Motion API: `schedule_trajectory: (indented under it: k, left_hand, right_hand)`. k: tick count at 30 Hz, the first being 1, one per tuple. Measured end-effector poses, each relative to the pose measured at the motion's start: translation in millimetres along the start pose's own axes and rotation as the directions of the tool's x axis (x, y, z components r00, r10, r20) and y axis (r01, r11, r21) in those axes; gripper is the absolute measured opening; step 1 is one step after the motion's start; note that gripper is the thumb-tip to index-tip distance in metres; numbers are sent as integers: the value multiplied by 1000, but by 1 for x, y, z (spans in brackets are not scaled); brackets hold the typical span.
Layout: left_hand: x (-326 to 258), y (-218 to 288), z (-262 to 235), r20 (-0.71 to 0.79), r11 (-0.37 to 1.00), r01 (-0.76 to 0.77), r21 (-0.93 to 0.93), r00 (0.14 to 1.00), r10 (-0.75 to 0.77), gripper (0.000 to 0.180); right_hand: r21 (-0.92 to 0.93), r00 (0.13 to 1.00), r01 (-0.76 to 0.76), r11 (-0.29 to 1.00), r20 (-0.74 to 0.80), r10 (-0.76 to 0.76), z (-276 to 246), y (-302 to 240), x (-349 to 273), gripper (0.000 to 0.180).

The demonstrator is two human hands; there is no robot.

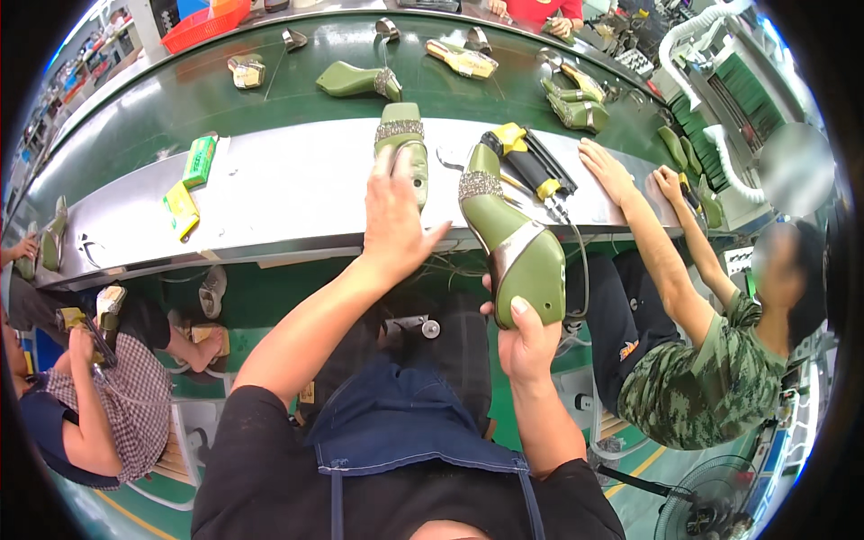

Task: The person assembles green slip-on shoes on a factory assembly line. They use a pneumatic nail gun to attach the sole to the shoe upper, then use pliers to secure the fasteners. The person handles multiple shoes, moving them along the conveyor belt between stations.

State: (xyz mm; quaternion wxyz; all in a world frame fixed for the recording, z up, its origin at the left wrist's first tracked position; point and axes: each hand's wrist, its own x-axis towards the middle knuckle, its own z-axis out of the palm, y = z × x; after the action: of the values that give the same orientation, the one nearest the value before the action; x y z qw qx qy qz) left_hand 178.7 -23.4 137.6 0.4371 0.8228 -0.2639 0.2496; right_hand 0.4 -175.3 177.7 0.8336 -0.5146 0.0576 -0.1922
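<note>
Handling of a pair of footwear pieces, with places given from the black-and-yellow tool [536, 168] on the steel ledge [297, 171]. My right hand [526, 346] is closed round the heel end of the raised shoe form [537, 270], thumb pressed against it; its glittering band [481, 185] is just left of the tool, its heel nearer me. My left hand [392, 211] lies over the farther shoe form [416, 162], farther left of the tool: the fingers bend across it, the thumb stands clear, and whether they grip I cannot tell. The step appears to be handling both forms together; the next move probably calls for a firm left hold without disturbing either band.
</note>
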Motion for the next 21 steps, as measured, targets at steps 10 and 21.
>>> schedule_trajectory:
  k: [10,21]
  left_hand:
    - [15,-71,-38,342,-17,437,-899,678,-651,52]
    - [83,-216,-97,-193,450,295,-843,615,-765,42]
  right_hand:
    - [-120,998,-66,991,-3,66,45,50,87,49]
    - [-81,975,-44,996,213,61,191,152,217,54]
